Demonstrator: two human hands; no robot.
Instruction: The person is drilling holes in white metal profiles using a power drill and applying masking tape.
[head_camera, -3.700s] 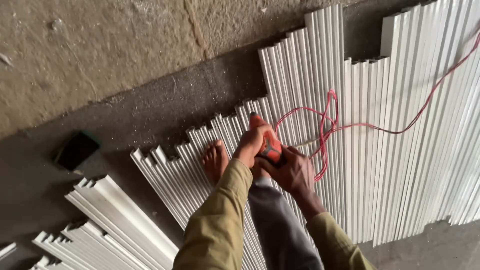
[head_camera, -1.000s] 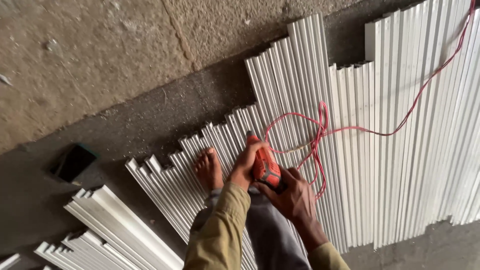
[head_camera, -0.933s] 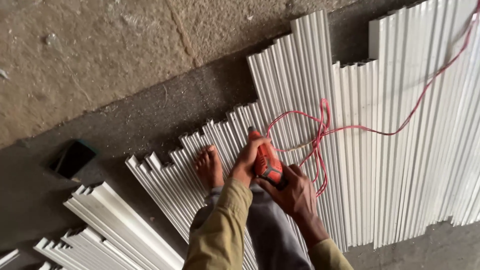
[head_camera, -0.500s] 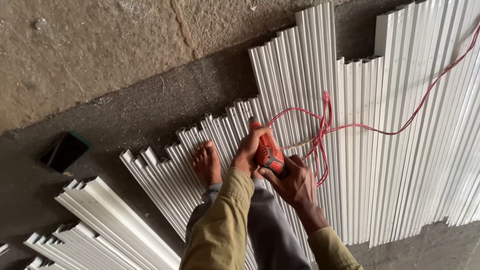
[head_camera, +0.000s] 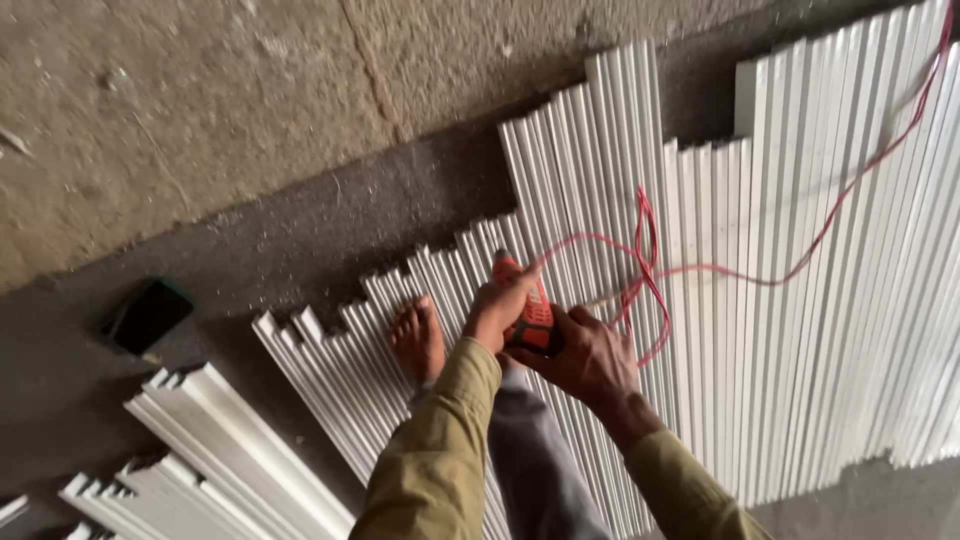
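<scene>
head view, looking down: both hands close around a small orange power tool (head_camera: 530, 312) just right of centre. left hand (head_camera: 497, 308) wraps its near side with fingers curled tight; right hand (head_camera: 590, 357) grips from 4 o'clock, fingers folded on the body. tool tip is hidden, resting over white ribbed strips (head_camera: 720, 300) laid side by side. red cord (head_camera: 650, 262) loops off toward 2 o'clock. bare foot (head_camera: 418, 342) stands on the strips at 9 o'clock of the tool. dark flat object (head_camera: 148, 315) lies far left on the concrete floor (head_camera: 200, 120).
</scene>
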